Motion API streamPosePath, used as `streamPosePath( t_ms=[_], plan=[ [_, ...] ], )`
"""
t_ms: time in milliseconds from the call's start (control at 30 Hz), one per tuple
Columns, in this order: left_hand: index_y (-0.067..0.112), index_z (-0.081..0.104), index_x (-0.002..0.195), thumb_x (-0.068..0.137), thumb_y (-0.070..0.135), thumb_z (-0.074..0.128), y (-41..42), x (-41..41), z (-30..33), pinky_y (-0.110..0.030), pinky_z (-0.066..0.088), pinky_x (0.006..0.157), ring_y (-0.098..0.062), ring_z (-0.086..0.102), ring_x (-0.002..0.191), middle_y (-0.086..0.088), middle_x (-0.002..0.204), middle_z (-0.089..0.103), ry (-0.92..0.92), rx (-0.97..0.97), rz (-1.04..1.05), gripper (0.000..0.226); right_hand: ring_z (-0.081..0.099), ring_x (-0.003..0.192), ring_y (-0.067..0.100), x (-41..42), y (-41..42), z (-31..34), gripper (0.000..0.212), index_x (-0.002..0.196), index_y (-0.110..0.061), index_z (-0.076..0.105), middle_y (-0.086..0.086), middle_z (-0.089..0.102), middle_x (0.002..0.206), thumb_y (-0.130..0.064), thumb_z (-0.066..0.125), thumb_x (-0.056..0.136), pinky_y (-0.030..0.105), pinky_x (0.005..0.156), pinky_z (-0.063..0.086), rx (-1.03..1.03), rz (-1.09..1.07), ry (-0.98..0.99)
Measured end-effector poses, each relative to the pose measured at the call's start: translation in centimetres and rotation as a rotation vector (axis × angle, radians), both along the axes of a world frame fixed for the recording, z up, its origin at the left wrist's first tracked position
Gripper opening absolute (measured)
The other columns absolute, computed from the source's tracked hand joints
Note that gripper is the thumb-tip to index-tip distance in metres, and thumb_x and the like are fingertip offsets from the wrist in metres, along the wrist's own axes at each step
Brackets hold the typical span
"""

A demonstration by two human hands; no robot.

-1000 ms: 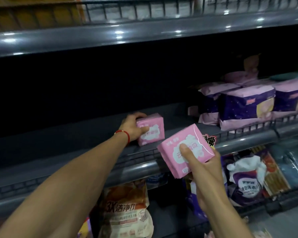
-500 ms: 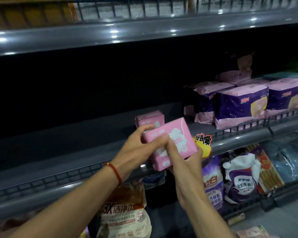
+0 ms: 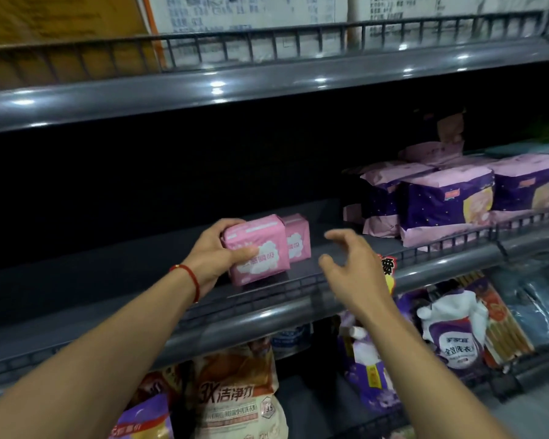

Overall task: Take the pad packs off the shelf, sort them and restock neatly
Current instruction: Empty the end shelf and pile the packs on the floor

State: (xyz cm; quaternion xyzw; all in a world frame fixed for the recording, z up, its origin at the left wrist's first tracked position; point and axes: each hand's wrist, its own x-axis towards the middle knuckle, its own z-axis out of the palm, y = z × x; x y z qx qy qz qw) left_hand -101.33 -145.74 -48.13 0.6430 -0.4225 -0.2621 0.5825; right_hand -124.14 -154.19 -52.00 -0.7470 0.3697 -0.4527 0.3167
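Down at the bottom of our view, the lower shelf (image 3: 520, 372) is stuffed with bags: an orange laundry pouch (image 3: 238, 394) with big white lettering on the left, and a white and purple detergent pouch (image 3: 454, 331) over on the right.

Above that, both our arms reach up to the middle shelf (image 3: 124, 280). Our right hand (image 3: 352, 270) hovers in front of the shelf's rounded front rail (image 3: 267, 315), holding nothing, its fingers (image 3: 339, 236) spread apart and loosely bent. It partly covers a yellow price tag (image 3: 389, 274) clipped to the rail.

Our left hand (image 3: 216, 251), with a red string bracelet (image 3: 189, 277) on the wrist, grips a pink pad pack (image 3: 260, 248). The thumb lies across the front face and the other fingers curl round the top left corner, so the fingers are clamped on that pack. It sits upright on the middle shelf, just behind the little wire fence at the front edge.

Right behind it, touching its right side, stands a second pink pad pack (image 3: 298, 239) of the same kind, also upright.

Farther back and to the right on the same shelf is a bunch of purple pad packs (image 3: 447, 204) with pink tops, stacked in rows against the wire fence.

Up top runs the upper shelf (image 3: 267, 80), with cardboard cartons (image 3: 251, 11) behind its railing.
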Motion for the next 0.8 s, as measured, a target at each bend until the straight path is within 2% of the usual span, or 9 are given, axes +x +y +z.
streamPosePath(
  t_ms=[100,200,333,400,500,567,633,733,800],
  plan=[
    [0.017,0.06,0.12,0.076,-0.013,0.078,-0.9,0.9,-0.8,-0.038,0.063,0.078,-0.026,0.071,0.102,-0.015,0.119,0.068,0.05,0.019,0.03,0.056,0.055,0.125,0.024,1.7,-3.0,1.4,0.049,0.141,-0.022,0.054,0.006,0.054,0.142,-0.016,0.065,0.093,0.029,0.101,0.041,-0.021,0.027,0.186],
    [0.013,0.058,0.125,0.08,-0.014,0.074,-0.8,2.1,-1.6,-0.029,0.062,0.068,-0.023,0.071,0.097,-0.012,0.115,0.067,0.069,0.033,0.064,0.055,0.049,0.134,0.033,3.8,-5.8,1.9,0.066,0.152,-0.024,0.041,0.013,0.045,0.15,-0.015,0.067,0.092,0.042,0.111,0.043,-0.052,0.076,0.388],
    [0.015,0.059,0.124,0.079,-0.01,0.077,-0.8,3.7,-2.5,-0.031,0.063,0.074,-0.026,0.072,0.101,-0.012,0.117,0.068,0.022,0.079,0.041,0.054,0.035,0.147,0.036,7.0,-8.4,2.3,0.076,0.16,-0.033,0.027,0.014,0.02,0.166,-0.019,0.065,0.095,0.044,0.119,0.035,-0.059,0.151,0.618],
    [0.015,0.059,0.126,0.079,-0.007,0.079,-1.5,3.5,-2.8,-0.032,0.063,0.078,-0.025,0.072,0.102,-0.012,0.118,0.068,0.005,0.094,-0.011,0.056,0.042,0.143,0.033,7.9,-9.6,2.3,0.069,0.158,-0.031,0.035,0.014,0.031,0.161,-0.014,0.059,0.095,0.037,0.117,0.038,-0.056,0.195,0.621],
    [0.018,0.053,0.133,0.077,-0.002,0.083,-3.9,2.4,-2.8,-0.034,0.062,0.084,-0.018,0.072,0.1,-0.013,0.123,0.066,-0.1,0.085,-0.107,0.067,0.058,0.128,0.026,7.7,-11.3,2.1,0.058,0.147,-0.03,0.054,0.008,0.057,0.144,-0.008,0.054,0.093,0.022,0.103,0.045,-0.008,0.19,0.51],
    [0.03,0.035,0.149,0.076,0.0,0.085,-6.3,1.6,-2.6,-0.033,0.06,0.088,-0.011,0.07,0.103,0.001,0.126,0.061,-0.185,0.095,-0.192,0.093,0.063,0.122,0.023,7.3,-12.7,1.9,0.05,0.138,-0.029,0.063,0.005,0.067,0.134,-0.009,0.053,0.093,0.019,0.1,0.045,0.037,0.167,0.437],
    [0.043,0.014,0.158,0.074,0.009,0.088,-8.8,1.1,-2.5,-0.032,0.058,0.095,-0.009,0.067,0.112,0.01,0.134,0.055,-0.254,0.147,-0.25,0.117,0.066,0.117,0.022,6.6,-13.6,2.0,0.042,0.13,-0.029,0.069,0.004,0.071,0.128,-0.014,0.053,0.094,0.026,0.105,0.049,0.092,0.171,0.376],
    [0.037,0.029,0.156,0.06,0.041,0.09,-11.9,0.7,-3.0,-0.036,0.05,0.107,-0.016,0.06,0.124,0.001,0.148,0.048,-0.373,0.208,-0.196,0.115,0.066,0.116,0.026,4.3,-15.1,2.6,0.042,0.13,-0.03,0.068,0.005,0.071,0.124,-0.013,0.052,0.096,0.029,0.103,0.05,0.052,0.103,0.4],
    [0.033,0.035,0.155,0.064,0.04,0.09,-13.5,0.2,-3.4,-0.038,0.047,0.111,-0.019,0.055,0.127,-0.002,0.15,0.042,-0.428,0.213,-0.15,0.106,0.065,0.117,0.031,2.0,-16.2,2.9,0.04,0.131,-0.028,0.068,0.01,0.07,0.126,-0.014,0.052,0.097,0.029,0.1,0.048,0.008,0.001,0.447]
  ],
)
